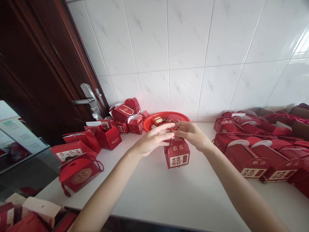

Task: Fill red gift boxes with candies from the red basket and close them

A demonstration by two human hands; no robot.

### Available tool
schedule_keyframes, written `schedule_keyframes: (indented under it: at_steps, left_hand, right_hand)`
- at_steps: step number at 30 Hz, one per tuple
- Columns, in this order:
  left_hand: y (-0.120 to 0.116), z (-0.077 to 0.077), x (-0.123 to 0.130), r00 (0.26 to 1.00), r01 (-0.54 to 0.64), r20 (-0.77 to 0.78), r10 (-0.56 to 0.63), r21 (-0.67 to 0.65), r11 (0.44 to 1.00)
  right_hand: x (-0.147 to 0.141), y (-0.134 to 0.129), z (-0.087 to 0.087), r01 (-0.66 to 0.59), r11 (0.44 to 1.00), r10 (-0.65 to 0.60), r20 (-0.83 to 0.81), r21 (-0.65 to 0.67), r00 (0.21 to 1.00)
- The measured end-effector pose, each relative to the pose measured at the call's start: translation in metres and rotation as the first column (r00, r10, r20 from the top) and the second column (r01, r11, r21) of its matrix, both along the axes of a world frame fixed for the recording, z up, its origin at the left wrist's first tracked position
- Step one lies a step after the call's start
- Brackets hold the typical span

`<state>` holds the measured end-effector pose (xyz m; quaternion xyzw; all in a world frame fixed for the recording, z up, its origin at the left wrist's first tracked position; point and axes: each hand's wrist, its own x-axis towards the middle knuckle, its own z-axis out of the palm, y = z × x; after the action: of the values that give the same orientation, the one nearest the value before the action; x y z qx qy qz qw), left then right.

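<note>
A small red gift box [177, 158] with Chinese characters and a cream label on its front is at the middle of the white table. My left hand [154, 138] reaches to its top from the left, fingers stretched across and bent at the upper edge. From the right my right hand [189, 133] meets it there, its fingers closed about the top flaps. The fingers of both hands overlap and hide the box's top and most of its cord. Just behind them is a red plastic basket [166, 114] holding small wrapped pieces.
Several red boxes [120, 119] stand at the back left, with an opened box [80, 172] nearer me. Rows of red boxes [251, 158] fill the right side. More cartons [40, 209] lie at the lower left. A tiled wall [185, 38] and a dark door [48, 54] border the white table [154, 193].
</note>
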<state>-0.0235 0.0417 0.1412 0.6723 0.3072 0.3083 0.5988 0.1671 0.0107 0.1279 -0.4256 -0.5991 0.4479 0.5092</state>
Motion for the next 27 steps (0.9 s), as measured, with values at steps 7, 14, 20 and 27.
schedule_keyframes:
  at_steps: [7,14,20,27]
  left_hand:
    - [-0.005,0.010,0.011,0.998,0.026,-0.055,-0.023,0.062,0.998]
    - [0.001,-0.008,0.012,0.992,-0.043,-0.108,0.070,0.238,0.970]
    - [0.003,-0.049,0.015,0.915,-0.239,-0.124,0.384,0.600,0.764]
    - [0.012,-0.085,0.016,0.947,-0.159,-0.138,0.289,0.578,0.800]
  right_hand:
    - [-0.006,-0.001,0.003,0.042,0.999,-0.043,-0.095,-0.011,0.995]
    - [-0.012,0.006,-0.009,0.067,0.988,-0.109,-0.316,-0.140,0.942]
    - [-0.012,0.005,-0.014,0.061,0.984,-0.124,-0.391,-0.170,0.912]
    - [-0.014,0.006,-0.025,-0.024,0.983,-0.059,-0.431,-0.184,0.901]
